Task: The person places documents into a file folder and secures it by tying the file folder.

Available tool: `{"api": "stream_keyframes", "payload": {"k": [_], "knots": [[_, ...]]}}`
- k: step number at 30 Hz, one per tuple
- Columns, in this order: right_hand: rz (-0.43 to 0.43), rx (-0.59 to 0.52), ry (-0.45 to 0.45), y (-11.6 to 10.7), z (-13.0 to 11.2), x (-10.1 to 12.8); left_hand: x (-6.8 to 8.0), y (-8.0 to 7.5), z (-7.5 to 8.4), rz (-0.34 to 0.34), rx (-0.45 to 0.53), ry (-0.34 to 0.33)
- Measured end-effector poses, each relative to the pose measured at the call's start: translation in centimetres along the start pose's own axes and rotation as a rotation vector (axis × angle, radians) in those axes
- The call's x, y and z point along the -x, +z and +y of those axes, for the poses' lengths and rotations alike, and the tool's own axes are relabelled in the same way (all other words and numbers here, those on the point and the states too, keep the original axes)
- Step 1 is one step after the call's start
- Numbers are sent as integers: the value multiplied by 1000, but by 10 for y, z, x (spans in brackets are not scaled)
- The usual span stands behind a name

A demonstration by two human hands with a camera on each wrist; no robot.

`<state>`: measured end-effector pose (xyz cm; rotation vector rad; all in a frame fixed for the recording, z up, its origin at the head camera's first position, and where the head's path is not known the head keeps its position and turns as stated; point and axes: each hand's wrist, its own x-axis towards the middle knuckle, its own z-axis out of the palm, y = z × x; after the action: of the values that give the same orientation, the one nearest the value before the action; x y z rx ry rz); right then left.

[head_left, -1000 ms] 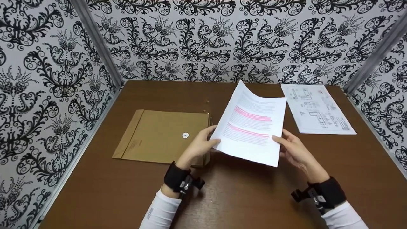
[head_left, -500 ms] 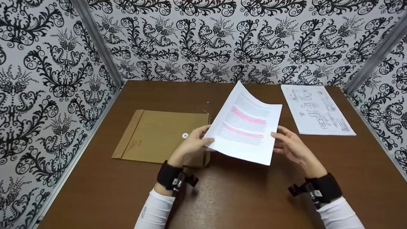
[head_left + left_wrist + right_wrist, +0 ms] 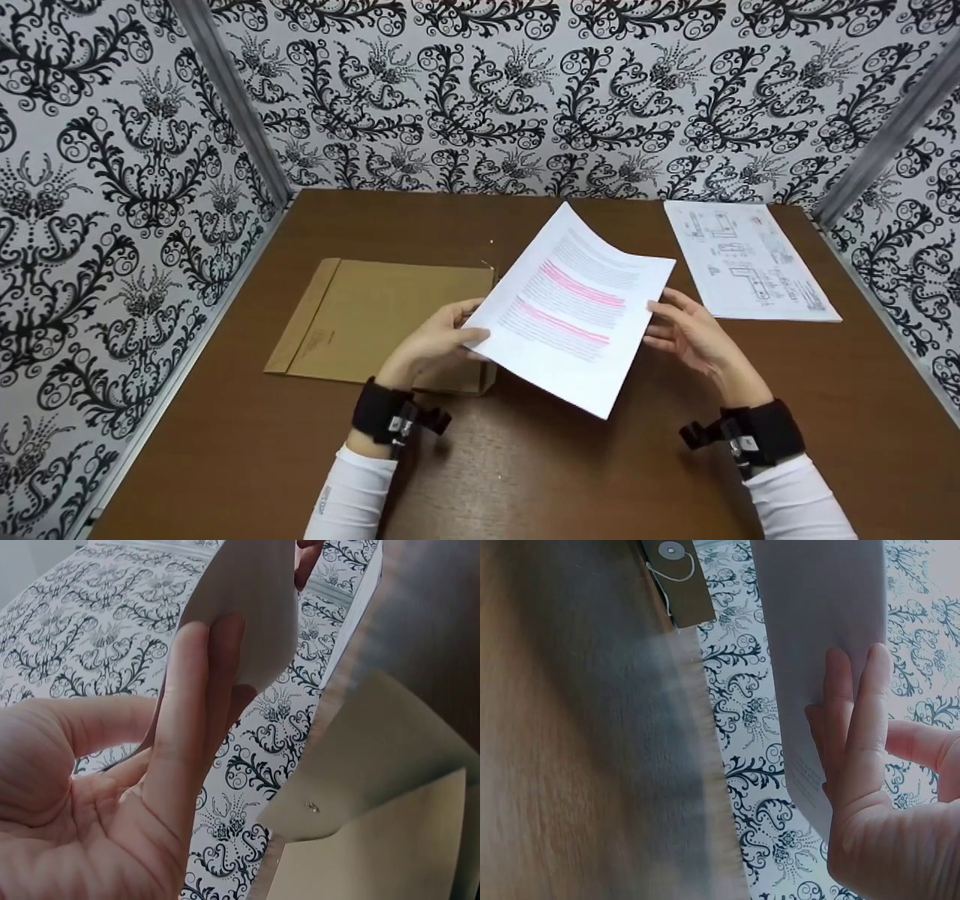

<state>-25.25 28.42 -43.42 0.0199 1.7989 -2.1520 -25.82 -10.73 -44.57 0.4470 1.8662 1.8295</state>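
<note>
A stack of white printed sheets with pink highlighted lines (image 3: 574,307) hangs tilted above the brown table (image 3: 525,465). My left hand (image 3: 435,341) pinches its left edge, fingers straight beneath the sheets (image 3: 247,607) and thumb toward the top side. My right hand (image 3: 686,334) is at the right edge, its straight fingers (image 3: 862,735) laid flat against the underside of the sheets (image 3: 817,630) with the thumb held apart. A brown string-tie envelope (image 3: 375,319) lies flat on the table under and left of my left hand (image 3: 180,750).
Another printed sheet with diagrams (image 3: 750,259) lies at the back right of the table. Patterned black-and-white walls (image 3: 480,90) close in the table on the left, back and right. The envelope's flap with its round button (image 3: 673,551) shows in the right wrist view.
The stack has turned a little counter-clockwise and its near corner has dropped toward me. Both hands drew slightly back and left with it.
</note>
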Motion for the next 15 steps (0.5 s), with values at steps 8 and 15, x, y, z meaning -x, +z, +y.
{"api": "stream_keyframes", "payload": {"k": [8, 15], "knots": [[36, -7, -5, -9, -2, -4, 2, -9, -3, -14, -9, -14], [85, -22, -27, -15, -3, -5, 3, -13, -3, -46, -12, -21]]}}
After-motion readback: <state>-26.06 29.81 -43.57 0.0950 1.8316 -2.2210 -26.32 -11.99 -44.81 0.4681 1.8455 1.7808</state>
